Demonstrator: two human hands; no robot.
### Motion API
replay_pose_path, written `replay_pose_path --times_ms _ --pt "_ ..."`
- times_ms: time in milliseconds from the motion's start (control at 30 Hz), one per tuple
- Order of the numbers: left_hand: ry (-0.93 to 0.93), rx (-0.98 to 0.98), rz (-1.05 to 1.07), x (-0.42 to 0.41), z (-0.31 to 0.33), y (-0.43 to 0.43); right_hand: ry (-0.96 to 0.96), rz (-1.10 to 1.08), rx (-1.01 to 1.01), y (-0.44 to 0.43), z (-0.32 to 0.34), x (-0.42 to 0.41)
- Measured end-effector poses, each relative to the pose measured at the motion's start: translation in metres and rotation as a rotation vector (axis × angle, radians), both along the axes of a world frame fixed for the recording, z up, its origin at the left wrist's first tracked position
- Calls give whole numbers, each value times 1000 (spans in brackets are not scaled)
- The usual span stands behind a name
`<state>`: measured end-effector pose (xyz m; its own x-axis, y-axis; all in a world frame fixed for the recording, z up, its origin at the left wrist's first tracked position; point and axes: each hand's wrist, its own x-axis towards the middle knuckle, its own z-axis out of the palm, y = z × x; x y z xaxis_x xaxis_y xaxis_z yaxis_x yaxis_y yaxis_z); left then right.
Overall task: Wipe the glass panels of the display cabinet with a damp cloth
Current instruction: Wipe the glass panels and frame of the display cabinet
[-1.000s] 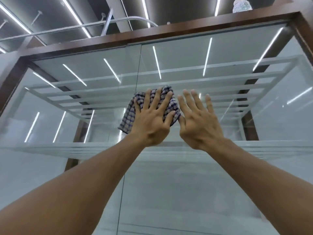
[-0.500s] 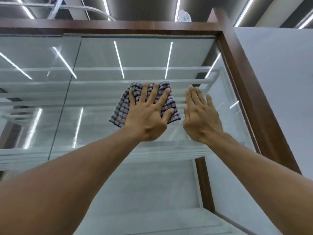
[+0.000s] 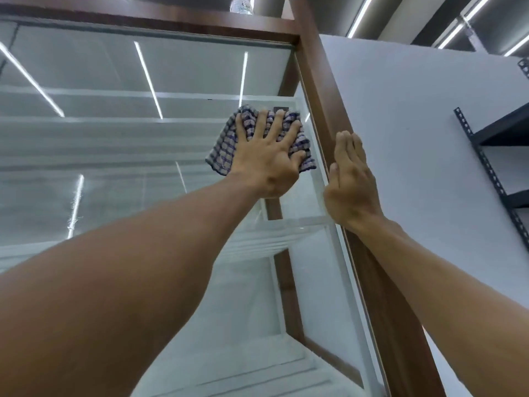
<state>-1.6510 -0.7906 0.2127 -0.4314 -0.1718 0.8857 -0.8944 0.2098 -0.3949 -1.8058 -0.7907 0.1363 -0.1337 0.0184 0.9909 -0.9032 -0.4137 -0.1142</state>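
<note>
My left hand (image 3: pixel 266 159) lies spread flat on the checked cloth (image 3: pixel 221 151). It presses the cloth to the glass panel (image 3: pixel 143 181) high up, just beside the wooden frame post (image 3: pixel 317 90) at the cloth's 3 o'clock. My right hand (image 3: pixel 350 181), fingers straight and together, rests on that post. I judge this pass is at the panel's edge, so it wants even palm pressure and the cloth's corner run into the seam. Open glass lies toward 9 and 6 o'clock; the top rail (image 3: pixel 143 17) closes off 12.
</note>
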Motion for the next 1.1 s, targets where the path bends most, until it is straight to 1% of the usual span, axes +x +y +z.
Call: replay_pose_path --times_ms 33,200,333,400,500,600,633,733,833,1000,1100 --pt "-29 -2 4 -9 -1 0 -27 4 -4 -1 0 -1" --pt "-120 6 -20 -33 -18 -3 -3 3 -23 -5 -10 -7" --pt "-219 22 -23 -20 -41 -3 46 -23 17 -2 -22 -11" --pt "-230 22 -19 -8 -51 -3 71 -57 33 -1 -26 -11" --pt "-191 25 -5 13 -64 -1 113 -173 65 1 -36 -5" --pt "-168 25 8 39 -67 0 243 -293 84 2 -48 14" --pt "-160 18 11 49 -67 0 267 -283 96 1 -50 24" --pt "-109 16 15 78 -66 1 222 -169 147 -3 -44 54" --pt "-82 28 2 100 -66 4 244 -93 107 -6 -33 84" --pt "48 19 -12 159 -73 5 248 -68 103 -9 -21 137" --pt "91 19 7 205 -77 11 312 -77 103 -6 -17 177"
